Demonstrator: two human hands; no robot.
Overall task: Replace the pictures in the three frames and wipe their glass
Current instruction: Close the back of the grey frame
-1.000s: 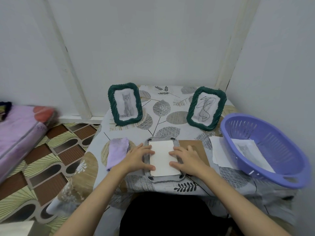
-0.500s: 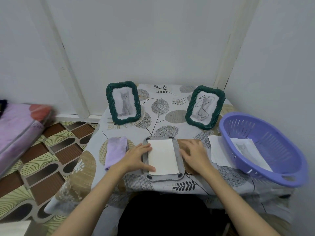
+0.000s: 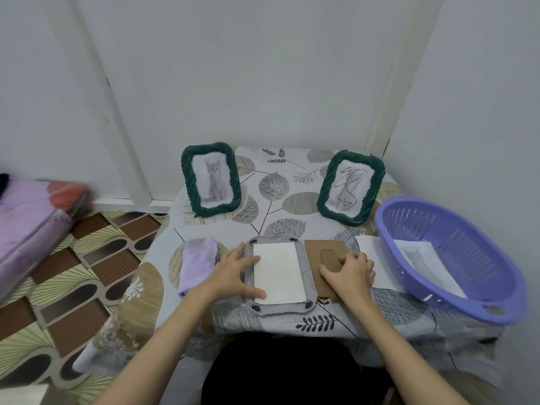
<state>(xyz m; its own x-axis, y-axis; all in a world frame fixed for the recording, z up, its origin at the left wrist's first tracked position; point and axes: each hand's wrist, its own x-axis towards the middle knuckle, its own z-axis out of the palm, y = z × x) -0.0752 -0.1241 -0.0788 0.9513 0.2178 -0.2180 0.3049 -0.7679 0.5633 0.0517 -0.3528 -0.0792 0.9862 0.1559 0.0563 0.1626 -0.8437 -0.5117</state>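
Left hand [image 3: 233, 268] rests flat on the frame [image 3: 280, 275]; right hand [image 3: 349, 268] grips the backing board [image 3: 324, 258]. Risk: the loose paper [image 3: 277, 273] between the hands may shift as the board is seated.

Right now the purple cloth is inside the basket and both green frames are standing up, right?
Not quite. The head view shows the purple cloth lying on the table, left of the flat frame. The basket holds paper. Both green frames do stand.

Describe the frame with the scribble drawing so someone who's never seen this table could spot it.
Start at the purple basket on the table's right side. Just behind its left rim a dark green frame stands upright, leaning. Its twin farther left holds a grey cat photo; this one holds a looping black scribble.
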